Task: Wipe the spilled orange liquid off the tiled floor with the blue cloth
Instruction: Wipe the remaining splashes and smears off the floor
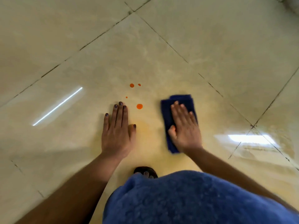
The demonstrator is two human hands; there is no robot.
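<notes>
Several orange drops lie on the beige tiled floor (145, 50): the largest drop (139, 106) sits between my hands, two more drops (132, 85) lie farther away. A faint orange smear (144, 126) stains the tile beside my left thumb. My left hand (117, 130) rests flat on the floor with straight fingers, just left of the drops. My right hand (184, 126) presses flat on the folded blue cloth (166, 107), which lies on the floor to the right of the drops and apart from them.
My foot in a dark sandal (145, 172) stands near the bottom centre, below the smear. Blue fabric (186, 199) over my knee fills the lower right. Dark grout lines cross the glossy tiles, with bright light reflections (58, 106) left and right.
</notes>
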